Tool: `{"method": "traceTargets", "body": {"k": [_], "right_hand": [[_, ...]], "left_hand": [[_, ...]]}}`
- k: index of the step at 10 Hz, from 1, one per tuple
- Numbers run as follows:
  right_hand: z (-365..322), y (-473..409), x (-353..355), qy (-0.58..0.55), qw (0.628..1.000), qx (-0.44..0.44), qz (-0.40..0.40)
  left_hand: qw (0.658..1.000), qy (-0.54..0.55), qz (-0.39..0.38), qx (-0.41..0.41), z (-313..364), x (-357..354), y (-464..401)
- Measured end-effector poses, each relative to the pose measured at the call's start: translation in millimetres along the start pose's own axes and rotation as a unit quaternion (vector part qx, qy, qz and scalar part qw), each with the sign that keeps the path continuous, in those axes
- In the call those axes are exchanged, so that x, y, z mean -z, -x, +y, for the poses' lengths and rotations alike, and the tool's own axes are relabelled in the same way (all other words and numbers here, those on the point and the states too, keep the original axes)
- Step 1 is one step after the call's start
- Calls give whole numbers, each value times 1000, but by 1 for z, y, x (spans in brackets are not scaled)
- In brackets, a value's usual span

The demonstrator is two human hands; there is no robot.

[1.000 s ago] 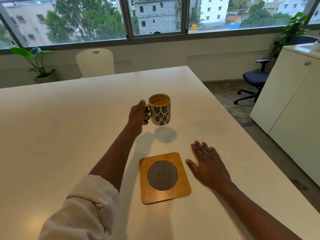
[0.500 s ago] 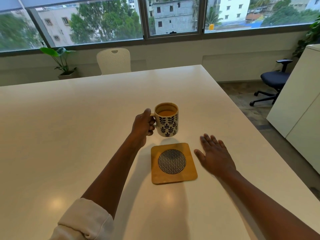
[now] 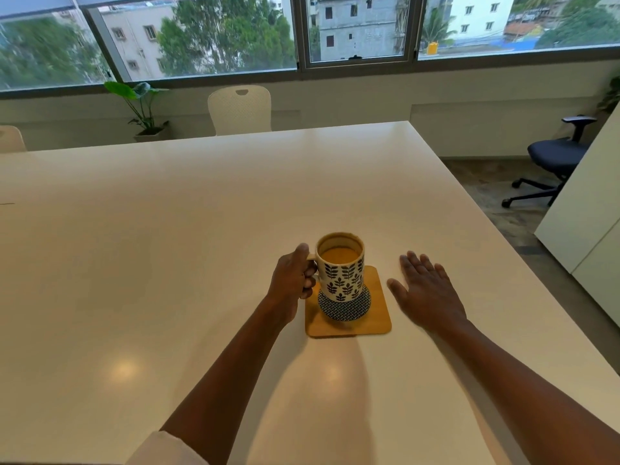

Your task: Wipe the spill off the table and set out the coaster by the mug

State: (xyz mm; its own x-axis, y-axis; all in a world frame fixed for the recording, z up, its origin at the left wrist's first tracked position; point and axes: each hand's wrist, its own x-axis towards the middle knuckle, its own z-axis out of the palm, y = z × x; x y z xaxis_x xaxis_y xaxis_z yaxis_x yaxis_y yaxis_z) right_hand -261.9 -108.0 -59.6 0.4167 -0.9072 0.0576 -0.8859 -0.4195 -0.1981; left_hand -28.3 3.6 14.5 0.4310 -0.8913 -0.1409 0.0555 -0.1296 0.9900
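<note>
My left hand [image 3: 291, 280] grips the handle of the mug [image 3: 340, 268], at frame centre, directly over the coaster [image 3: 349, 305]; contact unclear. My right hand [image 3: 426, 292], fingers flat, rests just right of it. Only a straight lowering remains, I judge.

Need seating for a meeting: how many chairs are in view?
3: a white chair behind the table's far edge, a dark office chair at right, and part of another chair at far left.

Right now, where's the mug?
In the head view the mug stands on the wooden coaster near the table's right edge, its handle gripped by the left hand; the right hand lies flat beside the coaster.
</note>
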Motion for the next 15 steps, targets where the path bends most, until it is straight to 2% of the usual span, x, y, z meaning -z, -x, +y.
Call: {"method": "traceTargets", "body": {"k": [9,12,14,15], "right_hand": [[2,0,-2,5,1000,6,-6],[1,1,0,6,1000,5,-9],[1,2,2,2,1000,7,-15],[1,0,1,0,1000,8,-12]], "left_hand": [[999,-41,-20,20,-27,0,-5],[997,-67,-29,-31,-26,1,-1],[987,-121,10,-106,-28,10,-4],[952,-234,117,-160,-36,25,-6]]}}
